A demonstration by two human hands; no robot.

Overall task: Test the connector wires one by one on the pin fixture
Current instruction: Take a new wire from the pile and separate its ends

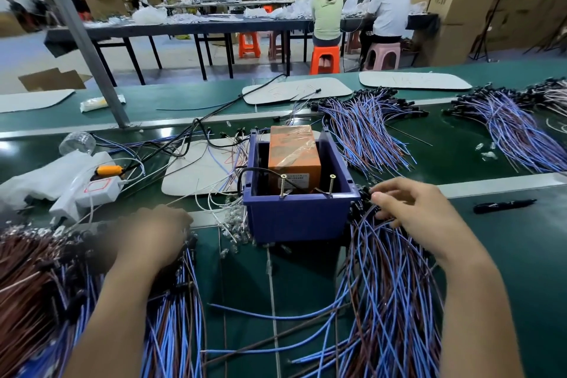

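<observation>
Your left hand (153,236): blurred, lying on the left wire bundle (36,285); grip cannot be told. Your right hand (414,215): pinching black connector ends of the right wire bundle (386,291), just beside the blue fixture box (297,221). Screw pins (283,186): two, upright at its near wall. Beyond: further wire piles (368,129).

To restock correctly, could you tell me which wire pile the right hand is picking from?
The front-right pile beside the blue bin; the right hand pinches its black connector ends.
</observation>
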